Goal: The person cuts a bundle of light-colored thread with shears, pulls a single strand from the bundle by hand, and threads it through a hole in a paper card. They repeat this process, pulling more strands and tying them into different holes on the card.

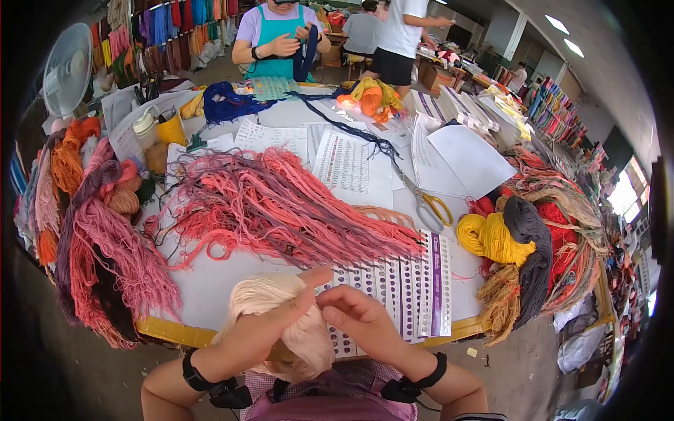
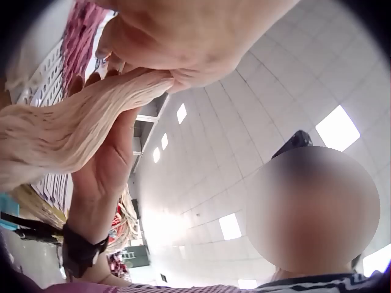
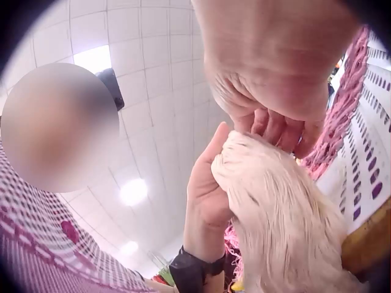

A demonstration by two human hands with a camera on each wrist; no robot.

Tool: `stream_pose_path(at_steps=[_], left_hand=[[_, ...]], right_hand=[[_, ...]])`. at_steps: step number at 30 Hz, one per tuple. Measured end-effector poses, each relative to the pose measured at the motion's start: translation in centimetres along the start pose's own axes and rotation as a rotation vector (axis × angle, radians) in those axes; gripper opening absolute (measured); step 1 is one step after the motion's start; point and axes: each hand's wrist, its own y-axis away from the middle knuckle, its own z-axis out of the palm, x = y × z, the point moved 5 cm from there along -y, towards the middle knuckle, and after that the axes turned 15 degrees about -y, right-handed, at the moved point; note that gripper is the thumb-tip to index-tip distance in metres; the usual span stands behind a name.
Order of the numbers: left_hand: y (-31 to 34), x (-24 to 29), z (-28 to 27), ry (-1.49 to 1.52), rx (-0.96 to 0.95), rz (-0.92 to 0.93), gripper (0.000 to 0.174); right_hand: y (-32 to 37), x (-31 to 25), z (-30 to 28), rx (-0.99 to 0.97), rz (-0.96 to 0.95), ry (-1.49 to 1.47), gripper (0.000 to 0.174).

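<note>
A skein of cream yarn [image 1: 270, 298] hangs in front of my body at the table's near edge. My left hand [image 1: 270, 330] lies across it and grips it near its upper end. On the other side, my right hand [image 1: 365, 323] has its fingers bent at the same end, and in the right wrist view its curled fingertips [image 3: 287, 131] hold the top of the yarn [image 3: 275, 207]. From the left wrist view, the strands [image 2: 79, 131] run up between both hands, and part of the fingers is hidden behind them.
Pink and purple yarn [image 1: 267, 203] spreads over a punched thread card [image 1: 439, 281]. Scissors [image 1: 428, 207] and printed sheets [image 1: 344, 161] lie beyond. Yarn bundles hang at left [image 1: 116, 252] and right [image 1: 533, 245]. A person in a teal apron [image 1: 281, 42] works across the table.
</note>
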Motion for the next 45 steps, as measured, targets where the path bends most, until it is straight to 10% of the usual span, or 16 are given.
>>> stream_pose_path(at_steps=[21,23,38,40,45], left_hand=[[0.0,-4.5,-1.7,-0.214,0.106,-0.085,0.036],[-0.2,-3.7,-0.6,0.13,0.156,-0.096,0.034],[1.9,-3.0,-0.8,-0.309,0.167,0.304,0.03],[2.0,-2.8,-0.1,0.043,0.175,0.098,0.03],[2.3,-1.3,0.5,-0.142,0.212,0.192,0.029]], right_hand=[[0.3,-0.9,-3.0,0.087,-0.062,-0.261,0.01],[0.6,-1.2,-2.6,0.062,-0.069,-0.224,0.009],[2.0,-1.3,0.1,-0.005,-0.174,-0.061,0.011],[2.0,-1.2,0.2,-0.001,-0.18,-0.053,0.011],[2.0,-1.0,0.4,0.005,-0.151,-0.078,0.012]])
